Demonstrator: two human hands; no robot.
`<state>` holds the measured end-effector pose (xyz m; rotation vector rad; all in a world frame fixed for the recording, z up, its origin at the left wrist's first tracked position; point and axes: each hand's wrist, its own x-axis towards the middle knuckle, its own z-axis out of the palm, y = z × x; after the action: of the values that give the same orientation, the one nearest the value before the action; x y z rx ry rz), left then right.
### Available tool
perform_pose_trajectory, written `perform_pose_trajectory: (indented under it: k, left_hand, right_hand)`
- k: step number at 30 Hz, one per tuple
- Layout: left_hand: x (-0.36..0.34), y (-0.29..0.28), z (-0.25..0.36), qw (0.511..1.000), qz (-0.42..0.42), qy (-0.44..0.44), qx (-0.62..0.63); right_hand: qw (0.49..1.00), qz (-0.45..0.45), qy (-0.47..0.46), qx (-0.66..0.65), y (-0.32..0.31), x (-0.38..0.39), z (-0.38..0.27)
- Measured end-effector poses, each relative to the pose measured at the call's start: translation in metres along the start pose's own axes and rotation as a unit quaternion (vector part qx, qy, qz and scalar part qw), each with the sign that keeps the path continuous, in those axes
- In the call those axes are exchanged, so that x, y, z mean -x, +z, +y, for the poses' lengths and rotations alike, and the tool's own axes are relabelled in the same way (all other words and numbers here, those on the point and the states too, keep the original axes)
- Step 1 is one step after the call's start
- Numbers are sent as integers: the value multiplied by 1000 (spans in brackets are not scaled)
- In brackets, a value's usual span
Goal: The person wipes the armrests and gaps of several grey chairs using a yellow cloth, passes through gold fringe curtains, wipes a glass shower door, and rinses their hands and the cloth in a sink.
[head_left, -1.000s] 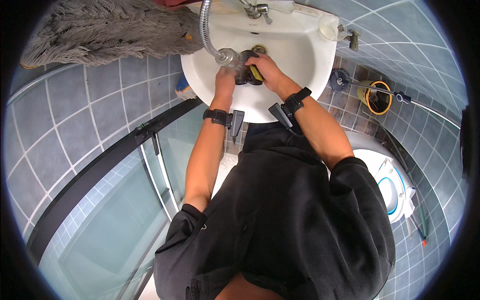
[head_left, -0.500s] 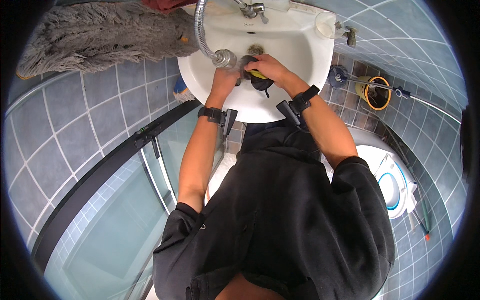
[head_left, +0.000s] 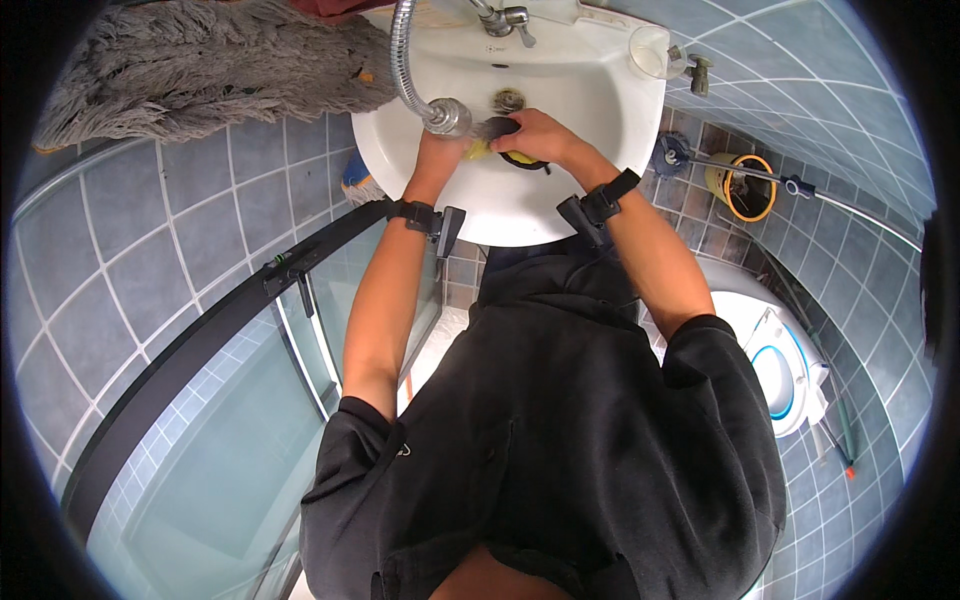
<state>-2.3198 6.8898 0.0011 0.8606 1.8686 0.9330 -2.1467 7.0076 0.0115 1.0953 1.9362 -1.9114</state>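
Observation:
Over the white sink basin (head_left: pixel 505 215), my right hand (head_left: pixel 548 138) is closed on a small black-and-yellow item (head_left: pixel 522 159). What kind of thing it is I cannot make out; it has a dark rounded part and a yellow band. My left hand (head_left: pixel 437 160) reaches in from the other side and meets the item's left end, its fingers mostly hidden and blurred. Right above that hand hangs a chrome spray head (head_left: pixel 448 117) on a flexible metal hose (head_left: pixel 400 60). A blur, perhaps running water, lies between the spray head and the item. Behind them sits the drain (head_left: pixel 508 100).
A chrome tap (head_left: pixel 508 20) stands at the sink's back, with a clear cup (head_left: pixel 655 52) at its right corner. A shaggy grey mop head (head_left: pixel 230 70) hangs at upper left. Right are a yellow bucket (head_left: pixel 745 187) and a toilet (head_left: pixel 775 375); a glass screen (head_left: pixel 215 450) stands left.
The black-and-yellow item has turned in my hands, showing its yellow part further left. My left hand has shifted slightly left, and its fingers are less visible.

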Motion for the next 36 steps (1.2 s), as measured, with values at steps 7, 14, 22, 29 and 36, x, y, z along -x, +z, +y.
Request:
perform_pose_trajectory:
  k: [7,14,22,29,36]
  left_hand:
    - [1,-7,16,984,-46,-124,120]
    - [18,-29,47,975,-173,-121,71]
    - [10,-46,35,972,-178,-147,53]
    - [3,-39,25,981,-90,-149,82]
    - [-3,-34,24,976,-24,-201,84]
  right_hand:
    - [978,139,-128,94,10,-2,18]
    - [987,140,-80,-13,11,7,0]
    - [982,144,-97,-74,8,-2,3]
    - [995,36,-24,-96,6,-12,5]
    - [994,23,-70,-82,2,-10,14]
